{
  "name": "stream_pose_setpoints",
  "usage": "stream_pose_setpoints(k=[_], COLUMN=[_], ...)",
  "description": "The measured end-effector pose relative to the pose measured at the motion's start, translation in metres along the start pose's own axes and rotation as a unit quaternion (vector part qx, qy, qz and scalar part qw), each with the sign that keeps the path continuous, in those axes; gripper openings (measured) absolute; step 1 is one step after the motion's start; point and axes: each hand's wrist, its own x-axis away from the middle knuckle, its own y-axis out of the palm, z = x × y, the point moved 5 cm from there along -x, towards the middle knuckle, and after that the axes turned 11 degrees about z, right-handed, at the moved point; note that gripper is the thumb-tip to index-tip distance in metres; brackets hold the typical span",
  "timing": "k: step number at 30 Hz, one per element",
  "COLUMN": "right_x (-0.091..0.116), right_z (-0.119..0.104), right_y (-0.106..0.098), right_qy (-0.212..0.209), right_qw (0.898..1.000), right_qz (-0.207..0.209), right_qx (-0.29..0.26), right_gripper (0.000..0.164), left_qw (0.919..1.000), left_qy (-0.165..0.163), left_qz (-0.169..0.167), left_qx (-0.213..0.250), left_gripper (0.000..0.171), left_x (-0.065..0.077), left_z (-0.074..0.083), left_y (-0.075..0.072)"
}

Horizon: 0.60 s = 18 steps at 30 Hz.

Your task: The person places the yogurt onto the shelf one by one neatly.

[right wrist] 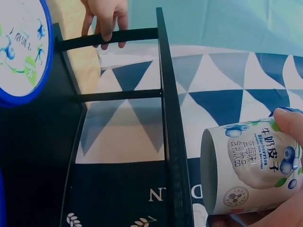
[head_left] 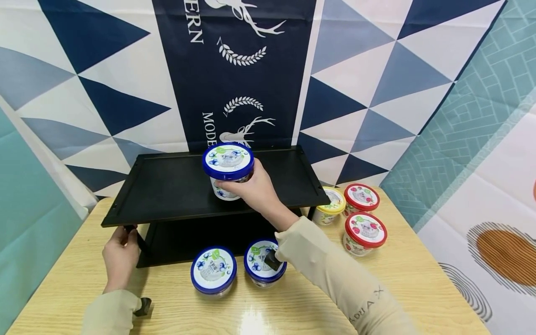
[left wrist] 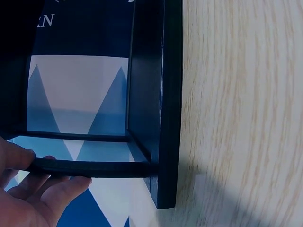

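Observation:
My right hand (head_left: pixel 255 188) grips a blueberry milk tub (head_left: pixel 226 160) with a blue lid by its side. The tub is upright, close over the top board of a black two-tier shelf (head_left: pixel 167 190); its printed wall (right wrist: pixel 255 165) shows in the right wrist view. With thumb and fingers, my left hand (head_left: pixel 121 253) holds the shelf's front left post (left wrist: pixel 94 168), just below the upper board. Two more blue-lidded tubs, one on the left (head_left: pixel 213 271) and one on the right (head_left: pixel 264 261), stand in front of the lower board.
Right of the shelf stand a yellow-lidded tub (head_left: pixel 330 206) and two red-lidded tubs, one at the back (head_left: pixel 361 197) and one nearer (head_left: pixel 364 232). All rest on a wooden table (head_left: pixel 176 311). A patterned cloth (head_left: pixel 356 60) hangs behind the shelf.

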Motion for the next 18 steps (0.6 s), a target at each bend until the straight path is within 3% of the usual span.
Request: stream_pose_setpoints(k=[18], right_x=[0.003], right_z=[-0.006], right_y=[0.031], right_qy=[-0.007], right_qw=[1.000], right_qz=[-0.003], right_qx=[0.009], right_gripper=[0.094], left_qw=[1.0000], left_qy=[0.006], left_qz=[0.005], left_qx=[0.007], left_gripper=[0.025], left_x=[0.000], left_z=[-0.001], left_y=[-0.001])
